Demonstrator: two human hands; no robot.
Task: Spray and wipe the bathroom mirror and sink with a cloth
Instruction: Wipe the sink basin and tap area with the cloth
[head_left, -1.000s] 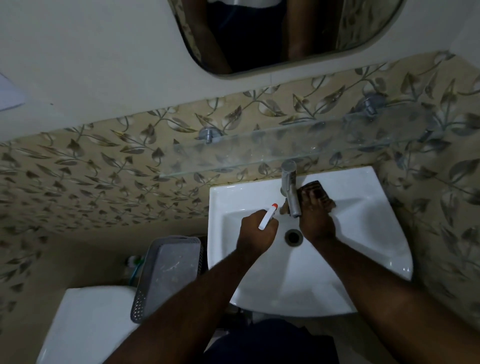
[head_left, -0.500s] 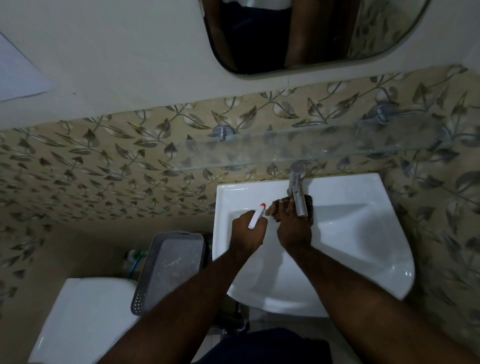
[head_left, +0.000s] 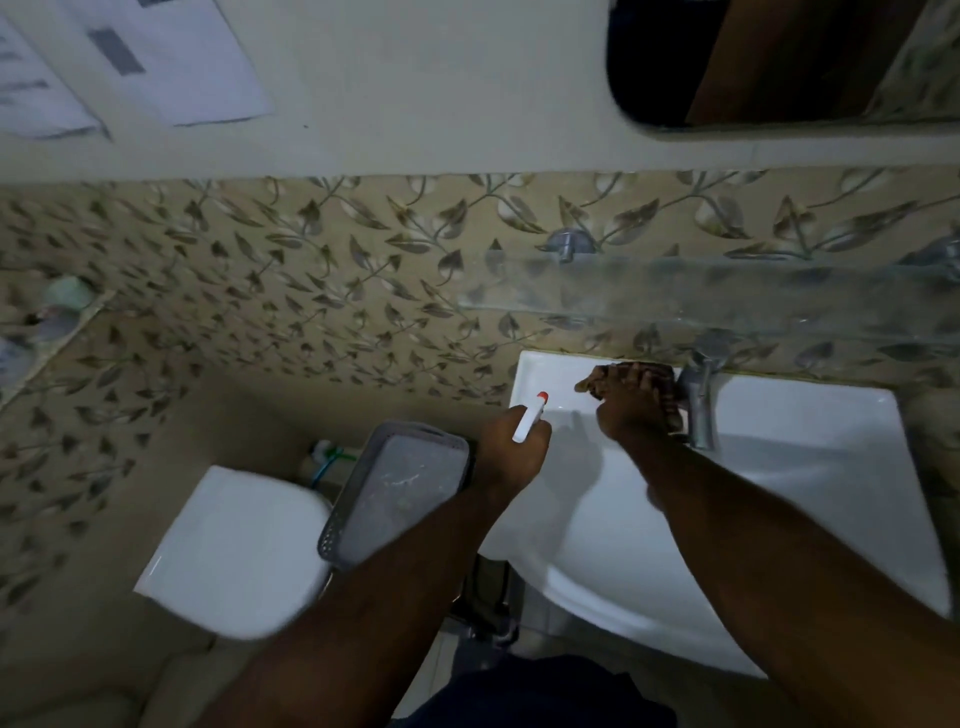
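- right hand (head_left: 631, 410) presses cloth (head_left: 662, 382) flat on sink (head_left: 810, 415) back ledge, just left of tap (head_left: 698, 405)
- left hand (head_left: 511, 447) fingers closed round spray (head_left: 530, 418), nozzle toward back-left corner

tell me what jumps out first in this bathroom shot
The white ceramic sink at right draws the eye, with the right hand pressing a dark brown cloth on its back ledge, left of the metal tap. The left hand holds a white spray bottle with a red tip.
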